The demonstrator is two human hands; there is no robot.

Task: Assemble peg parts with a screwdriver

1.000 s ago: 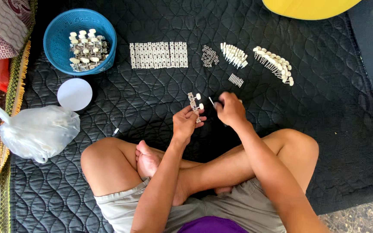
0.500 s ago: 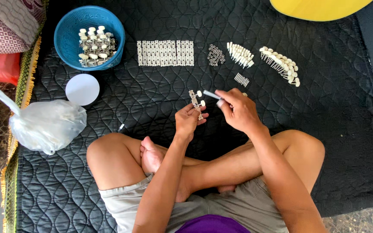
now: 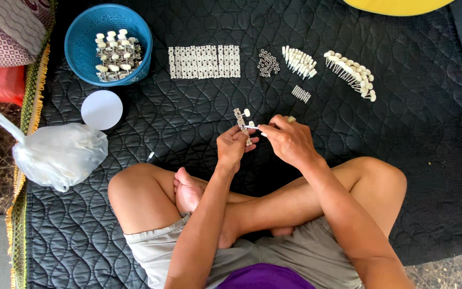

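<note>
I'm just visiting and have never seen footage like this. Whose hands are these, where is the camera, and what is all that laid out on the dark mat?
The camera sits on the person's head and looks down, so you see their own crossed legs and two bare hands. The left hand holds a small metal strip with white knobs; the right hand pinches a thin pin-like part against it. On the black quilted mat lie a blue basket of finished pieces, a row of metal plates, a heap of small rings, two rows of white-tipped pegs, a white round lid and a plastic bag.
</note>
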